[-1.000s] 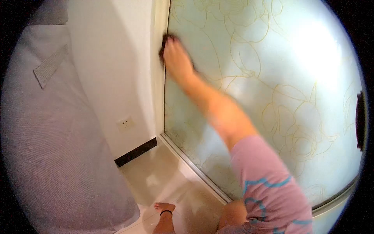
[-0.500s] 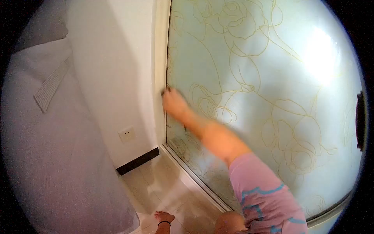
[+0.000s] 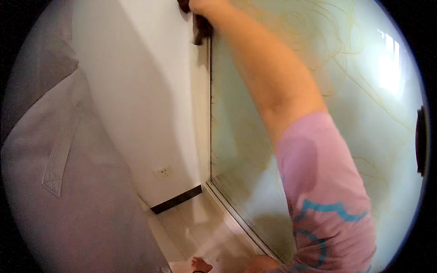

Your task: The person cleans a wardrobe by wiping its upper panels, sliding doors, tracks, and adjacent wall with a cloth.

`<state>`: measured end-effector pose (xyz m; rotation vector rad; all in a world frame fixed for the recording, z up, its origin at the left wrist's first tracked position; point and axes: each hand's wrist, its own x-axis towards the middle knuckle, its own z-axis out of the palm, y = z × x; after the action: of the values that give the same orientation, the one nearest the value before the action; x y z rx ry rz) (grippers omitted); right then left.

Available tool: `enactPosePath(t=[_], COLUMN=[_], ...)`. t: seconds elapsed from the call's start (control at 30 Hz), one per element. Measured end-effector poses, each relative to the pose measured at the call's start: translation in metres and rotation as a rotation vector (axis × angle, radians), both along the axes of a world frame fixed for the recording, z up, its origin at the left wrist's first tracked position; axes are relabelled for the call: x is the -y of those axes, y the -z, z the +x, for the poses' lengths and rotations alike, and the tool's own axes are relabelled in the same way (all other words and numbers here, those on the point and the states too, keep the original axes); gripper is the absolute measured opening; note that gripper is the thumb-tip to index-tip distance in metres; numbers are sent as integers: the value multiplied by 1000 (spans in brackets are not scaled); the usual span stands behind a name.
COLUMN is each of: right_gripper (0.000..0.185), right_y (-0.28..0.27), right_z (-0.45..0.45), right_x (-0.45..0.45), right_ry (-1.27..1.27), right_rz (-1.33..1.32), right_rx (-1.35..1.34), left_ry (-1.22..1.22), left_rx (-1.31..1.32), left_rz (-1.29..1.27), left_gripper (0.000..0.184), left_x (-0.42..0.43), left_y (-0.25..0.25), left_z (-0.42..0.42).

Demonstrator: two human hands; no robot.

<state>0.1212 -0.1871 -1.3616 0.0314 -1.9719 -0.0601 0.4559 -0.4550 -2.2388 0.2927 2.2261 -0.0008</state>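
My right hand (image 3: 210, 6) is at the top edge of the view, partly cut off, with the arm stretched up from the lower right. Its fingers are closed round a dark brown, limp piece that looks like a cloth (image 3: 201, 31); motion blurs it. The cloth is against or close to the pale door frame (image 3: 203, 86) beside the frosted glass panel (image 3: 246, 118), which has gold rose lines. Low at the bottom edge is what appears to be my left hand (image 3: 201, 265), small and cut off, with a dark band; its fingers are too unclear to read.
A white wall (image 3: 136, 104) with a socket (image 3: 164, 172) and a black skirting strip (image 3: 177, 199) stands left of the frame. A greyish-lilac fabric cover (image 3: 86, 218) with a ribbed strip (image 3: 59, 168) fills the left. A metal track (image 3: 241, 225) runs along the tiled floor (image 3: 182, 227).
My right hand has moved up along the frame with the dark cloth, from mid-height to the top edge. The view has shifted, and the hand at the bottom sits lower.
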Motion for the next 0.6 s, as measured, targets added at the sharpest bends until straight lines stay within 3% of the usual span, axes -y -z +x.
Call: enactPosePath(t=[0.07, 0.2, 0.27, 0.33, 0.47, 0.53, 0.6], right_gripper=[46, 38, 23, 29, 23, 42, 47], right_y=[29, 60, 94, 132, 217, 262, 311], right_z=[40, 19, 4, 12, 14, 12, 20], right_x=[24, 24, 21, 20, 20, 16, 16], right_ry=[89, 27, 131, 82, 3, -99, -137], right_rz=[-21, -127, -34, -46, -101, -145, -144], right_rx=[-46, -158, -391, -319, -326, -303, -294], left_ry=[-10, -22, -28, -25, -26, -27, -23], left_rx=[0, 1, 12, 11, 13, 16, 18], left_rz=[6, 12, 15, 16, 21, 24, 27], left_gripper=[83, 83, 83, 83, 83, 83, 83], left_x=[-3, -7, -6, -8, -9, -10, -10], left_y=[-11, -28, -33, -36, -37, -37, -38], left_z=[-5, -14, -16, -19, -21, -22, -21])
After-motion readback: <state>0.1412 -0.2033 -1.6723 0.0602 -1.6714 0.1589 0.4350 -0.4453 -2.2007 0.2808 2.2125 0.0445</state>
